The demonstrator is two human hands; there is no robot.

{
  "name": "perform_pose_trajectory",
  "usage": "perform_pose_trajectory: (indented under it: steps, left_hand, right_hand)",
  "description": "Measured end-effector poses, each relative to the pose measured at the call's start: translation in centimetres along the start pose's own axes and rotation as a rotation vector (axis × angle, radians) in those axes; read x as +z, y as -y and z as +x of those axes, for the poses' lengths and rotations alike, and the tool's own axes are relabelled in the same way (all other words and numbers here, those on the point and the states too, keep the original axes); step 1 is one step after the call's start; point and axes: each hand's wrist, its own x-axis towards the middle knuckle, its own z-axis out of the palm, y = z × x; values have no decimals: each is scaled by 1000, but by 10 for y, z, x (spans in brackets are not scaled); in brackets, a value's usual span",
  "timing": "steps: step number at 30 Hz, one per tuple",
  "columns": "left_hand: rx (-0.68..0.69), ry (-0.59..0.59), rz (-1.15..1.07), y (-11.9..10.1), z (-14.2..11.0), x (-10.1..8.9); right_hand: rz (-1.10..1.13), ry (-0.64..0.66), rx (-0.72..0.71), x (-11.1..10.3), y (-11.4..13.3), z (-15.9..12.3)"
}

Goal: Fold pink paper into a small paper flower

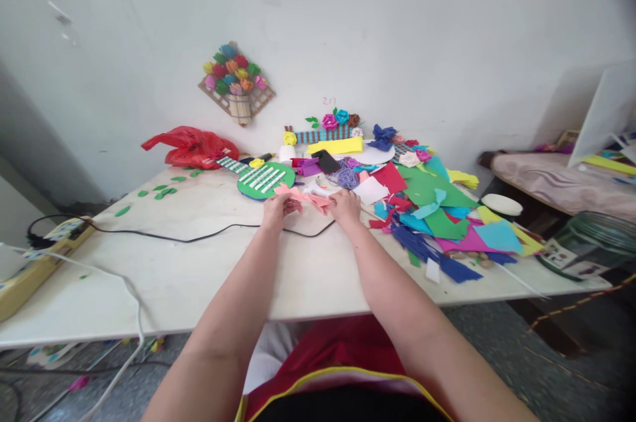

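Observation:
A salmon-pink crepe paper strip with cut, uneven edges stretches between my hands above the white table. My left hand is closed on its left end. At the other end my right hand pinches the strip, fingers together. Just beyond my left hand lies a green guitar-shaped paper craft with white strips and a small yellow flower. A bundle of purple yarn lies behind my right hand. Behind the strip, a white object is partly hidden and I cannot make out its kind.
Coloured paper scraps cover the table's right side, near a glass jar. A black cable crosses to a power strip at left. A red plastic bag, black phone and yellow crepe roll lie toward the wall.

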Motion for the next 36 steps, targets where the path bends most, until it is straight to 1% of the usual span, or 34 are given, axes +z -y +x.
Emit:
perform_pose_trajectory:
  steps: [3,5,8,11,13,15,17,19,23,26,30,34,36]
  left_hand:
    - [7,0,18,1,0,0]
    - [17,10,29,1,0,0]
    - [21,4,38,0,-1,1]
    - [16,-19,50,-1,-2,2]
    - [19,-26,64,-1,-2,2]
    - [34,-25,78,-1,-3,1]
    - [51,-19,90,0,-3,1]
    - [64,-1,110,0,-4,0]
    - [57,30,140,0,-6,0]
    - [41,45,149,0,-6,0]
    - [44,89,182,1,-5,0]
    - [58,143,241,1,-5,1]
    - [62,169,255,2,-5,1]
  right_hand:
    - [-44,1,-55,4,1,-1]
    - [-54,9,-67,7,1,-1]
    - [-42,-5,-56,11,-1,1]
    - [11,-60,-32,10,-1,3]
    - [81,-83,2,8,-1,3]
    - [182,-73,68,5,1,4]
    - [310,-53,143,4,2,5]
    - [458,-42,179,7,2,6]
    - [748,-59,109,18,3,8]
    - [882,-54,64,24,5,8]
    - [948,-50,-3,25,8,8]
    - [950,-108,-168,21,11,8]
    - [956,-116,-236,21,12,8]
